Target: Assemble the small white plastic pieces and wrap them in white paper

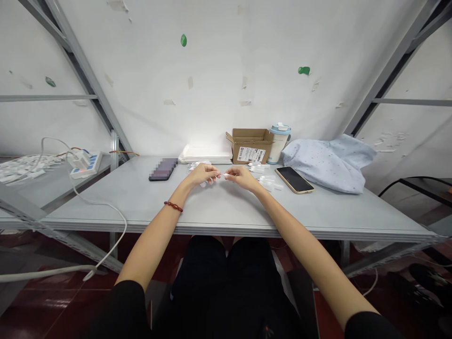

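Both of my hands meet above the middle of the grey table (226, 207), fingertips almost touching. My left hand (204, 174) is closed in a pinch; what lies in its fingertips is too small to name. My right hand (242, 177) pinches a small white piece (225, 174) that points toward the left fingertips. Close behind and under my left hand lies a cluster of small white and clear plastic pieces (193, 165), partly hidden by it. More clear plastic pieces with white ends (270, 183) are spread just right of my right hand.
Along the wall stand a stack of white sheets (208, 154), an open cardboard box (251, 153) and a lidded cup (278, 146). One phone (164, 169) lies left, another (294, 179) right, beside a light-blue cloth (328, 162). A power strip (86, 165) and white cable (113, 207) are at left.
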Motion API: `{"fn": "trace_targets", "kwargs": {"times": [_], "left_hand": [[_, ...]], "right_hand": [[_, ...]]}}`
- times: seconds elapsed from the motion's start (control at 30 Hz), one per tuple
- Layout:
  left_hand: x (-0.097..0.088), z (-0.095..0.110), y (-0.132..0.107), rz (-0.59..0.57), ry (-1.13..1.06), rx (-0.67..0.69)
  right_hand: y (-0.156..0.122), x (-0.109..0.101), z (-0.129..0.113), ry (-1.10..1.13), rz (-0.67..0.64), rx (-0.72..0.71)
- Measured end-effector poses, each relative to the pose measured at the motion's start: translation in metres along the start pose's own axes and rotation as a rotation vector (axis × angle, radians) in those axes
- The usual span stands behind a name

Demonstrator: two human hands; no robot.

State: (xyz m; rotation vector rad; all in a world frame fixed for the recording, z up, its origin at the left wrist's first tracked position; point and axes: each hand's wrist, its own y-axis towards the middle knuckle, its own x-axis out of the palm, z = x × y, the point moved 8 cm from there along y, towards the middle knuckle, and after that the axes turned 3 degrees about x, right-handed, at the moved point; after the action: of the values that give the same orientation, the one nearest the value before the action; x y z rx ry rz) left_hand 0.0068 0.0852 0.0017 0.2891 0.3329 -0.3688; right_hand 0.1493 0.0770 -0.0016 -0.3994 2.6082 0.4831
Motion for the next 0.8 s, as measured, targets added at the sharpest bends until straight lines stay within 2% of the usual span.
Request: {"fn": "trace_targets", "kwargs": {"times": [0.3,0.8], "left_hand": [[0.002,0.003,-0.001,0.007,-0.004,-0.02],[0.006,0.001,-0.001,-0.018,-0.032,0.0]], "right_hand": [[-0.006,0.001,-0.013,-0.105,0.126,-0.086],[-0.007,0.004,-0.011,-0.122,0.114,-0.086]]}}
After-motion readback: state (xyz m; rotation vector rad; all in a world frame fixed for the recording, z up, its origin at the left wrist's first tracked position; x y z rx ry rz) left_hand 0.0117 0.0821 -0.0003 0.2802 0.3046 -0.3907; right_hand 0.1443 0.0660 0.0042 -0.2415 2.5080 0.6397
